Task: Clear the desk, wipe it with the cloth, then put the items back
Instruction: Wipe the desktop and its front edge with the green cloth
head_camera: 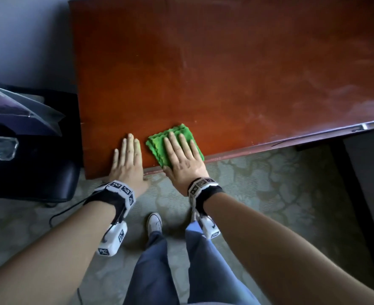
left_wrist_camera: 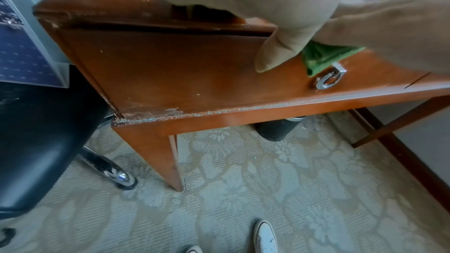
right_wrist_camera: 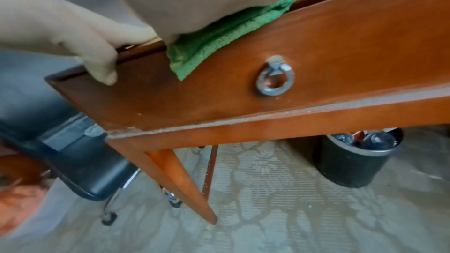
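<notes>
A green cloth (head_camera: 174, 143), folded into a thick square with wavy layered edges, is seen lying on the reddish-brown wooden surface (head_camera: 225, 69) at its near edge, towards the left end. It is pressed flat by the right hand (head_camera: 181, 159), whose fingers are stretched straight and spread over the cloth rather than curled round it. One corner of the cloth is seen from the right wrist view hanging over the front edge, just above the drawer front (right_wrist_camera: 340, 49). The left hand (head_camera: 128, 161) is laid flat on the bare wood just beside the cloth, fingers straight and close together, with the thumb dropped over the front edge (nothing is held by it). The two hands lie side by side, a narrow strip of wood between them.

Faint pale streaks are visible on the wood towards the right. A metal ring handle (right_wrist_camera: 274, 80) is fixed to the drawer front below the cloth, and the lower edge of the drawer front is worn and chipped. A black chair (head_camera: 32, 164) stands to the left of the surface, carrying a clear glass dish (head_camera: 3, 148) and a sheet in a clear sleeve (head_camera: 23, 108). A black bin (right_wrist_camera: 358, 159) stands on the patterned carpet (head_camera: 258, 190) underneath. White shoes (head_camera: 154, 222) and blue trousers are seen below the arms.
</notes>
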Demonstrator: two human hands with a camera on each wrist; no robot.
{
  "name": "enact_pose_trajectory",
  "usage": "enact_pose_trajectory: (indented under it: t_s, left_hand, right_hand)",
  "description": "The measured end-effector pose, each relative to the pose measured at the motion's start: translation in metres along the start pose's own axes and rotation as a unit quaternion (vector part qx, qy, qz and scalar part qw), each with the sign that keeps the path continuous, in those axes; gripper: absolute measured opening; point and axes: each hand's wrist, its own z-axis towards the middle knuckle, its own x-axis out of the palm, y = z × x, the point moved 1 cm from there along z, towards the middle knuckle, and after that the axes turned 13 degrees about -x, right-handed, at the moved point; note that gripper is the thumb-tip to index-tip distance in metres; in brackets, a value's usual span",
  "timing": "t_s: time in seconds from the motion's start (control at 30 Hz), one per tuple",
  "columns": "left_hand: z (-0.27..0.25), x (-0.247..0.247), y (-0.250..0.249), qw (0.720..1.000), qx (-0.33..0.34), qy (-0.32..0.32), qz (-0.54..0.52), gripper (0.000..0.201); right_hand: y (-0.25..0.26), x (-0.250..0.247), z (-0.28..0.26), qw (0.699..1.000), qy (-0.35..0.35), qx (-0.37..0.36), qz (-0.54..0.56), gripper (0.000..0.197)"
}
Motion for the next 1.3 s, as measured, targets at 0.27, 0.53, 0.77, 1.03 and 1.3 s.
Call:
enact_pose_trajectory:
  t_s: [0.27,0.53,0.77,1.03,1.3]
  left_hand:
    - [-0.004,-0.001,-0.014,0.998,-0.047,0.007,0.043,0.137]
    - [-0.002,-0.006,-0.015,0.999,-0.049,0.02,0.01,0.124]
    - [0.019,-0.018,-0.012,0.998,-0.039,-0.026,-0.051,0.084]
    - [0.122,-0.067,0.02,0.995,-0.044,-0.053,-0.076,0.074]
    - [0.181,-0.085,0.049,0.995,-0.046,-0.025,-0.083,0.072]
  right_hand:
    - [-0.183,-0.023,-0.104,0.994,0.029,0.102,-0.029,0.078]
    - [-0.139,-0.026,-0.073,0.993,0.058,0.101,-0.018,0.079]
    - [-0.018,-0.026,0.032,0.994,0.105,-0.031,0.014,0.078]
    - [-0.158,-0.075,0.102,0.973,0.062,0.217,0.05,0.078]
    - [-0.07,-0.07,0.181,0.983,0.068,0.166,0.026,0.077]
